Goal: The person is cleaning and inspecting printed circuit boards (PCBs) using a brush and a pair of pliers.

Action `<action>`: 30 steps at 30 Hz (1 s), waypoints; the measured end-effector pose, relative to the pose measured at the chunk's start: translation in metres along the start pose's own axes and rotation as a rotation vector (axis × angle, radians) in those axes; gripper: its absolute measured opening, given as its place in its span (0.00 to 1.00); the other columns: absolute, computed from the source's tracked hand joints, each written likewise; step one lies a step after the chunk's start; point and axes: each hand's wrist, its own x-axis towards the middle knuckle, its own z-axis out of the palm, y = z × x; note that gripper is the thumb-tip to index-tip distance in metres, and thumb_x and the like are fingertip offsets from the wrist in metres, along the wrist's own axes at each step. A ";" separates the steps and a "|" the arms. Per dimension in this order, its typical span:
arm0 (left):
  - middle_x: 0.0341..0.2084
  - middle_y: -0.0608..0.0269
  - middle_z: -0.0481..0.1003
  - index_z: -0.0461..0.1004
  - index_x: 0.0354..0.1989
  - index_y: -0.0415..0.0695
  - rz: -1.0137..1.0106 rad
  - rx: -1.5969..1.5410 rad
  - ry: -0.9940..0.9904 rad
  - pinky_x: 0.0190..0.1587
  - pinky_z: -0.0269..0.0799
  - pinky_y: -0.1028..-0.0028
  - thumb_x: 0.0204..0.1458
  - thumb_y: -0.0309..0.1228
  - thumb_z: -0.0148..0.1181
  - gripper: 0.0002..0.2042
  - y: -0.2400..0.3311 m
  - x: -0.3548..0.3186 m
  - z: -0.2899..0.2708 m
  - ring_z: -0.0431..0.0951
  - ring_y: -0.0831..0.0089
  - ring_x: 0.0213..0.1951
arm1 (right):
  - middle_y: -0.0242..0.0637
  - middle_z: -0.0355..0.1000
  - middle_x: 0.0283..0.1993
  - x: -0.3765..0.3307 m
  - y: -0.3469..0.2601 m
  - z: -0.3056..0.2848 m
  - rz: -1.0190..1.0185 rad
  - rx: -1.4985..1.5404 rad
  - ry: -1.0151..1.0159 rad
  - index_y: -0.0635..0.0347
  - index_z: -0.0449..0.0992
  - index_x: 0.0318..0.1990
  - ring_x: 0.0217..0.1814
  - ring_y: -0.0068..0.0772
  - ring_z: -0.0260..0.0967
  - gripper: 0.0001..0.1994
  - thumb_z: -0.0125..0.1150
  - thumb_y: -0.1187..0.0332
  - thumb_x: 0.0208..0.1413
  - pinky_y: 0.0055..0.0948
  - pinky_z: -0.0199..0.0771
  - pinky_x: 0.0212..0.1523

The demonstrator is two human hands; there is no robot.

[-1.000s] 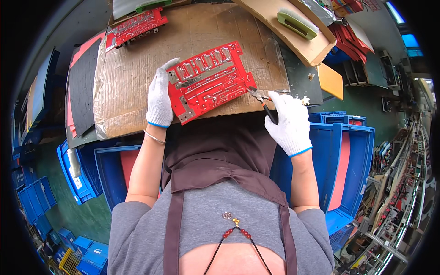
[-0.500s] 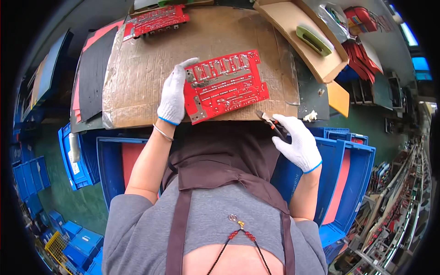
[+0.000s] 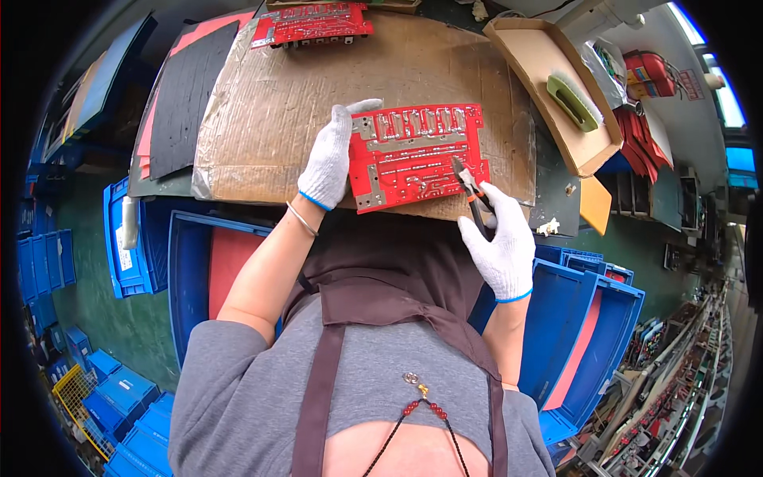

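Note:
A red circuit board (image 3: 413,163) with silvery solder tracks is held up over the front of the table, solder side facing me. My left hand (image 3: 330,159), in a white knit glove, grips it by its left edge. In my right hand (image 3: 502,246), gloved the same way, is a pair of cutting pliers (image 3: 470,195) with dark and orange handles. Their jaws point up over the lower right part of the board; whether they touch it I cannot tell. Another red circuit board (image 3: 314,24) lies at the far left of the table.
Brown cardboard (image 3: 270,119) covers the tabletop. A shallow cardboard tray (image 3: 517,48) at the far right holds a green-handled brush (image 3: 571,103). White scraps (image 3: 548,228) lie near the right front corner. Blue crates (image 3: 181,262) stand on both sides of my lap.
My right hand has brought the pliers up and left, from below the board's corner to over its lower right part. The whole view has shifted slightly; my left hand keeps its grip.

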 end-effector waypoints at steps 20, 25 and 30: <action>0.54 0.52 0.79 0.72 0.64 0.38 -0.020 -0.126 -0.051 0.60 0.79 0.65 0.75 0.55 0.30 0.33 -0.003 0.001 0.000 0.81 0.68 0.54 | 0.38 0.74 0.51 0.022 -0.050 0.033 -0.472 -0.603 0.135 0.53 0.74 0.63 0.53 0.43 0.70 0.30 0.72 0.57 0.53 0.43 0.68 0.53; 0.54 0.52 0.79 0.72 0.64 0.39 -0.022 -0.136 -0.065 0.59 0.80 0.66 0.76 0.53 0.31 0.32 -0.002 0.002 -0.001 0.81 0.68 0.54 | 0.38 0.73 0.50 0.028 -0.053 0.034 -0.507 -0.672 0.134 0.52 0.74 0.63 0.54 0.42 0.70 0.29 0.72 0.57 0.53 0.43 0.66 0.54; 0.54 0.53 0.79 0.73 0.63 0.39 0.010 -0.083 -0.069 0.59 0.80 0.67 0.76 0.52 0.31 0.31 -0.003 0.002 -0.003 0.81 0.69 0.54 | 0.37 0.72 0.49 0.030 -0.056 0.031 -0.560 -0.778 0.150 0.50 0.74 0.63 0.53 0.41 0.70 0.27 0.70 0.59 0.55 0.42 0.66 0.52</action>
